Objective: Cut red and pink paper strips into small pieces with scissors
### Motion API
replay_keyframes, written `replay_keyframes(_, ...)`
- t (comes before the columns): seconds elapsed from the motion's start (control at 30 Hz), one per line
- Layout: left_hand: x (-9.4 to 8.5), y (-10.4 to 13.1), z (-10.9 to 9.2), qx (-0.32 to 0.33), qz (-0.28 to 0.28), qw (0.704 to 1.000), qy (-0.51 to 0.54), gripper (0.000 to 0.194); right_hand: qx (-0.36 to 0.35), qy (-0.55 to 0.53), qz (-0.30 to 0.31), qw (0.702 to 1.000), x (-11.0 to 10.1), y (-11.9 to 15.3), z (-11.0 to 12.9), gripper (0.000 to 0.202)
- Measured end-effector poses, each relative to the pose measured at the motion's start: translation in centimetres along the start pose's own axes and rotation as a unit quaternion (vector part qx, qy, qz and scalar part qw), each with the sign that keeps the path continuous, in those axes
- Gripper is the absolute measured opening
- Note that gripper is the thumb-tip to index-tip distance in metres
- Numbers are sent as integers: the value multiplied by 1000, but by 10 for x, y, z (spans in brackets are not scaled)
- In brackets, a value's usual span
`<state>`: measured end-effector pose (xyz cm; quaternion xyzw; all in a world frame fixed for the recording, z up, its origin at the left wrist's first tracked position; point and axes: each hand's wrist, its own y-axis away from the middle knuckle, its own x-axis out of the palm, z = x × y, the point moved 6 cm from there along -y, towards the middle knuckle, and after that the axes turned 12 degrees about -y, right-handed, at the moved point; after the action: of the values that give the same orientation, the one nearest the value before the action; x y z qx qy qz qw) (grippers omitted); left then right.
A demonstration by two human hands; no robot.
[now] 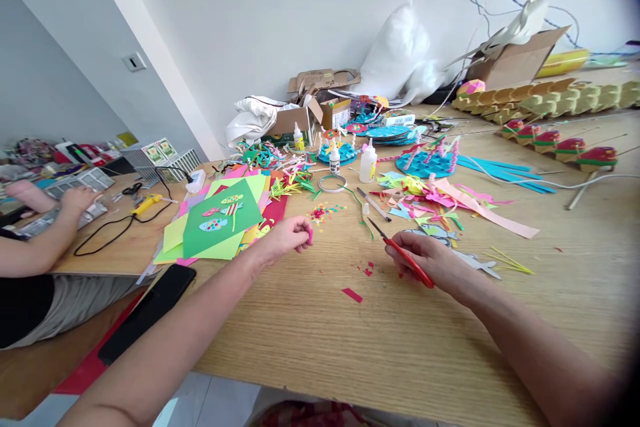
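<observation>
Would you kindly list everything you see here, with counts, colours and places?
scissors: one, red-handled, front right
phone: one, black, near left
sheets: several, mainly green and yellow, left
paper fish: several, multicoloured, on green sheet
glue gun: one, yellow, left
bottles: three, whitish, centre back
blue crafts: several, blue and pink, centre back
confetti: many, mixed, centre
scraps: many, mixed, right of centre
blue strips: several, blue, right
egg cartons: several, tan, far right
boxes: several, brown, by wall
bags: some, white, by wall
table: one, wood-brown, below
co-worker: one, black top, far left
left hand: one, bare, centre, holding pink piece
right hand: one, bare, front right, holding scissors
</observation>
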<state>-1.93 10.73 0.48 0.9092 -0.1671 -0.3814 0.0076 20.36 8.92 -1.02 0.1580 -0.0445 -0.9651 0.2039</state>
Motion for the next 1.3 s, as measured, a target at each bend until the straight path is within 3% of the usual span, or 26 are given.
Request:
replay_keyframes(0.1, 23, 9, -18, 22, 16, 999, -26, 13, -3, -25, 2, 1000, 0, 1, -1, 29)
replay_keyframes(0.27, 46, 24, -55, 165, -65, 954, -241, 17, -7, -113, 23, 993, 3, 3, 1, 27)
replay_keyframes(0.43, 60, 30, -58, 262, -110, 906, -314, 16, -19, -193, 53, 980, 7, 7, 10, 28)
replay_keyframes(0.7, 53, 35, -55, 327, -173, 892, -260, 17, -16, -204, 59, 977, 17, 6, 11, 22)
replay_keyframes(0.87, 48, 46, -62, 380, -211, 882, -184, 17, 46, -220, 33, 974, 37, 6, 11, 23)
replay_keyframes(1.1, 37, 49, -61, 369, -241, 890, -113, 14, 28, -295, 26, 955, 56, 5, 30, 26)
replay_keyframes(1.3, 38, 47, -57, 340, -216, 910, -99, 16, 15, -314, 4, 949, 58, 1, 37, 23)
